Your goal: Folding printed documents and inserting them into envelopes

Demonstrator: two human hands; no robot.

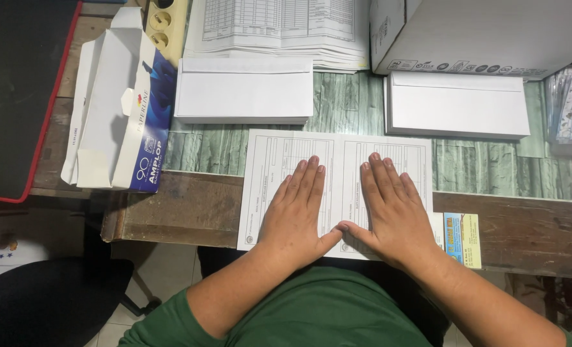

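Both hands (344, 215) flat on printed form (270, 173)

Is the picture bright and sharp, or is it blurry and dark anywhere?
In the head view, both hands, left hand and right hand, and the printed form are evenly lit and sharp; the envelope stacks look very bright white, and under the desk edge it is dark.

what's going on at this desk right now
A person in a green shirt presses both hands flat on a printed form sheet at the desk's front edge, left hand on its left half, right hand on its right, thumbs nearly meeting. Two stacks of white envelopes lie behind it, and an opened envelope box sits to the left.
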